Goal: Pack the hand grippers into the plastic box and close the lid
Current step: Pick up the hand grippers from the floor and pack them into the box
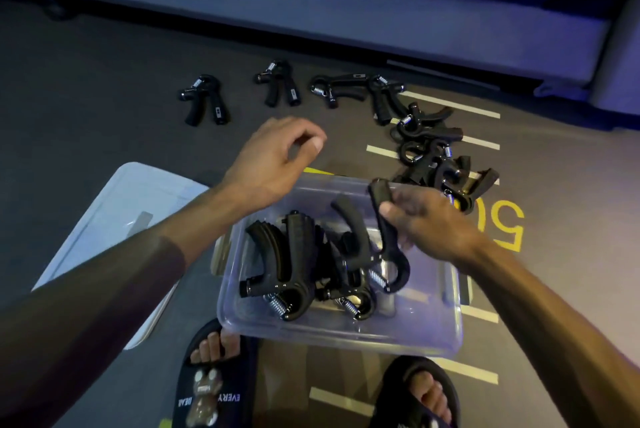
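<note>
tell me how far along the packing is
Partly done. A few hand grippers already lie in the plastic box. The right hand holds one more over the box; the left hand hangs empty above the floor. Left: four grippers in a row, a pile beside the box, and the lid, lying off to the left.

Dark floor [104, 81] with painted white dashes and a yellow numeral. Resting on it: a clear plastic box [346, 330] in the near centre; its lid [114, 219] flat just to the left; four black hand grippers [204, 100] in a row on the far side; a heap of further grippers [440, 153] to the right of the box; two sandalled feet [214, 379] at the near edge.
</note>
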